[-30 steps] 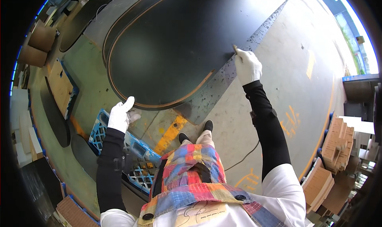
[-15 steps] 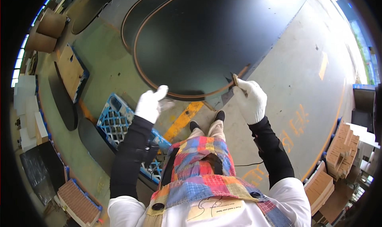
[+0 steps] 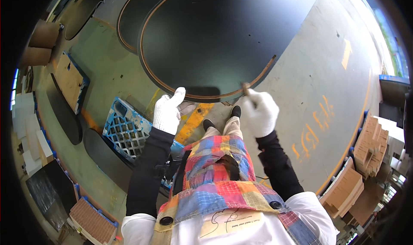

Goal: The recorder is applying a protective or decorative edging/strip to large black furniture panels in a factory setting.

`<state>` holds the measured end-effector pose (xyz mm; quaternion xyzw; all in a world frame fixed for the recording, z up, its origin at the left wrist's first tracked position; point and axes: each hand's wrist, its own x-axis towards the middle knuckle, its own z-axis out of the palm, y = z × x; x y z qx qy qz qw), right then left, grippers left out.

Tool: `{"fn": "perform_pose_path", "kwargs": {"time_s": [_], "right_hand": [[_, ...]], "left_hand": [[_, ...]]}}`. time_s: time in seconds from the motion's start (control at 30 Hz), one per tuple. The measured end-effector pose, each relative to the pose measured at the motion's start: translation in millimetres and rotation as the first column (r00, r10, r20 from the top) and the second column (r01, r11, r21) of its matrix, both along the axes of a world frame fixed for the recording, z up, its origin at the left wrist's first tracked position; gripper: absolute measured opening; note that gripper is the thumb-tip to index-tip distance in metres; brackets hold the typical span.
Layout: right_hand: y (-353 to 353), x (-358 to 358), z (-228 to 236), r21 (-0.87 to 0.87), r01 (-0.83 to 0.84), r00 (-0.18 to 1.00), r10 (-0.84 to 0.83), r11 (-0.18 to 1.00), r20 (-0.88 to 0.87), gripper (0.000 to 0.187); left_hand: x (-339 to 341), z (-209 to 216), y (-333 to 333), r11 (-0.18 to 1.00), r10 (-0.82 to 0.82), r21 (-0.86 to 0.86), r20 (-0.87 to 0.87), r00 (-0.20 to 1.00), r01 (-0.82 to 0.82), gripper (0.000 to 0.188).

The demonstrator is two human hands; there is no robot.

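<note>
A large dark board (image 3: 202, 43) with a rounded near end lies before me, a thin brown strip (image 3: 150, 64) following its curved edge. Beside the near left part of that edge is my left hand (image 3: 167, 115), white-gloved, with the thumb stretched out and apart from the fingers. I cannot tell whether it touches the rim. My right hand (image 3: 260, 111), also gloved and a little blurred, is closed on a small brown piece (image 3: 245, 88). That piece sticks up beyond the fingers near the brown strip at the right; its kind is unclear.
Another dark rounded board (image 3: 131, 23) lies behind on the left. A blue-and-white lattice crate (image 3: 127, 127) stands left of my legs, with dark curved panels (image 3: 64, 109) farther left. Stacked brown boards (image 3: 372, 152) line the right side. Yellow paint (image 3: 193, 122) marks the floor.
My right hand has moved left and slightly nearer with the brown piece, along the board's edge. My left hand has shifted slightly right. The view has moved a little.
</note>
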<state>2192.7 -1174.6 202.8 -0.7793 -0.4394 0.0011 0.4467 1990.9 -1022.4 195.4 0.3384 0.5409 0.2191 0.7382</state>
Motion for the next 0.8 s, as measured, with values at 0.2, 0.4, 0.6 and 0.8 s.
{"fn": "perform_pose_path", "kwargs": {"time_s": [0.2,0.4,0.6,0.8], "right_hand": [[5,-13,15,-0.165,-0.213,0.969,0.230,0.963,0.088,0.017],[-3,19,2,-0.016,-0.204,0.979,0.204,0.979,-0.022,0.018],[-13,41,5,-0.070,-0.128,0.992,0.126,0.989,-0.025,0.018],[2,67,4,-0.072,-0.247,0.969,0.247,0.966,-0.003,0.017]], "left_hand": [[28,39,-13,0.983,0.129,-0.154,0.178,0.976,-0.102,0.032],[18,23,-14,0.997,-0.066,0.028,-0.176,0.982,0.073,0.059],[16,18,-14,0.998,-0.028,-0.049,-0.020,0.999,0.027,0.062],[11,14,-16,0.997,-0.057,0.043,-0.123,0.991,0.063,0.067]]}}
